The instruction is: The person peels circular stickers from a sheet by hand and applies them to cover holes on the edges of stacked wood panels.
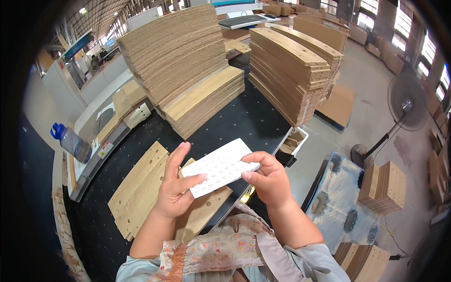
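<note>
Between both hands I hold a white sheet of small printed labels (218, 167), tilted above the black table. My left hand (174, 183) grips its left end, thumb on top and the index finger stretched up past the edge. At the right end, my right hand (268, 178) pinches the sheet between thumb and fingers. Below it on the table lie flat wooden panels with drilled holes, one at the left (138, 192) and one nearer my body (204, 211), partly covered by my hands and the sheet.
A tall stack of boards (174, 56) rises at the table's back, beside another stack of curved panels (291, 70). A blue bottle (73, 143) stands on the machine ledge at left. On the right are a standing fan (406, 103), a worn pallet (345, 197) and more stacked panels (383, 188).
</note>
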Tool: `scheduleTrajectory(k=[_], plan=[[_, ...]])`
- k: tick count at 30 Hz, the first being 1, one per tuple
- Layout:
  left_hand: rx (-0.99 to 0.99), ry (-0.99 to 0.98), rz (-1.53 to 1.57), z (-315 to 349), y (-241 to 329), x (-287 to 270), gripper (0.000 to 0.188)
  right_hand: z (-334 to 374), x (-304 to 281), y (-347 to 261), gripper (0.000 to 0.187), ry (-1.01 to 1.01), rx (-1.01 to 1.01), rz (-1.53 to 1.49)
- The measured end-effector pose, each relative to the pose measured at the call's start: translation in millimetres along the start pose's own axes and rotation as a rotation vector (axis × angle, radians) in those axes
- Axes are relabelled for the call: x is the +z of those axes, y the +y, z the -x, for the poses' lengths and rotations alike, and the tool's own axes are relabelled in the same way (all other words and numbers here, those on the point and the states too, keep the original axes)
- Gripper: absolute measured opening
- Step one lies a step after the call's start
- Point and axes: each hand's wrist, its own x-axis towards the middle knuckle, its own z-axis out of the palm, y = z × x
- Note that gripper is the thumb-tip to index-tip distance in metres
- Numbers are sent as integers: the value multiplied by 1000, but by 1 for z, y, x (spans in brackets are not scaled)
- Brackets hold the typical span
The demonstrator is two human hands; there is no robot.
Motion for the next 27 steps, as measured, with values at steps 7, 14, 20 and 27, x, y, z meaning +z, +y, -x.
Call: scheduleTrajectory(k=[7, 14, 20, 27], plan=[[-336, 72, 556, 46, 8, -27, 78, 6, 28, 25, 28, -160, -278, 590], [-497, 271, 551, 56, 29, -32, 30, 2, 53, 45, 35, -221, -259, 561], [-554, 311, 659, 55, 33, -33, 32, -1, 58, 38, 32, -237, -184, 609], [-588, 338, 638, 53, 34, -35, 31, -1, 65, 32, 31, -160, -210, 769]])
